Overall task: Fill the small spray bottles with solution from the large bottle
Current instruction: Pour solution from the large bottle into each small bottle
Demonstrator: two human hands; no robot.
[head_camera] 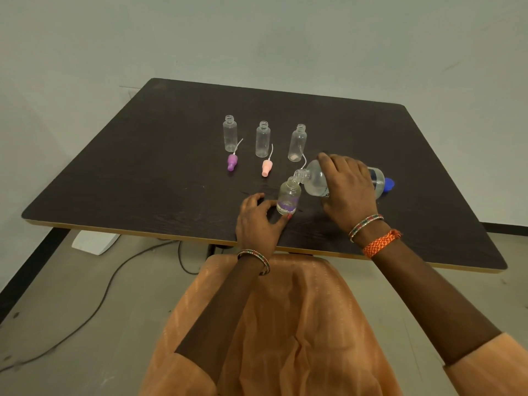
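My right hand point(347, 190) grips the large clear bottle point(315, 180), tipped on its side with its mouth touching the neck of a small clear bottle point(288, 197). My left hand point(258, 221) steadies that small bottle at its base; a little liquid shows in its bottom. Three more small bottles stand uncapped in a row behind: left point(230, 134), middle point(263, 139), right point(297, 143). A purple spray cap point(232, 162) and a pink spray cap point(266, 168) lie in front of them, tubes pointing away.
A blue cap point(389, 184) lies on the dark table point(143, 167) behind the large bottle. The table's near edge runs just in front of my hands. A cable and a white block lie on the floor at the left.
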